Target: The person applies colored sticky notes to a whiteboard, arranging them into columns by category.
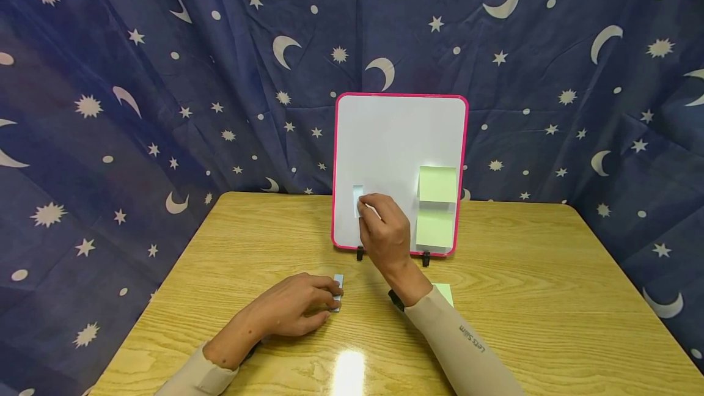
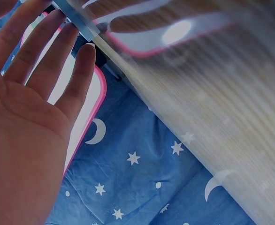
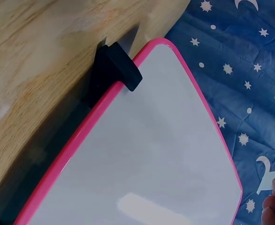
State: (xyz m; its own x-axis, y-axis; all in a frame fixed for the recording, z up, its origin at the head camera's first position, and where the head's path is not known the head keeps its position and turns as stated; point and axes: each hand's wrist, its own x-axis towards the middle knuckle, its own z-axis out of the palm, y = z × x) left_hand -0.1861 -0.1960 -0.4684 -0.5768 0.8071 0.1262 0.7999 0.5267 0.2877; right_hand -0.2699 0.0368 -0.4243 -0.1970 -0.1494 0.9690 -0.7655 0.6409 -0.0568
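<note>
A white board with a pink frame [image 1: 400, 133] stands upright on the table. My right hand [image 1: 387, 231] pinches a narrow pale blue sticky note [image 1: 358, 190] between thumb and fingers, and the note overlaps the board's lower left in the head view. In the right wrist view, the held sticky note [image 3: 268, 182] shows at the right edge beside the fingertips. On the table in front of the board, my left hand [image 1: 299, 305] rests its loosely extended fingers on a narrow pale blue sticky pad [image 1: 338, 278], partly covering it.
Two pale green sticky notes, an upper one [image 1: 437, 184] and a lower one [image 1: 434, 228], are on the board's right side. Black stand feet [image 1: 426, 258] hold its bottom edge. A pale green pad [image 1: 444, 293] lies partly behind the right forearm. A starry curtain [image 1: 247, 78] hangs behind.
</note>
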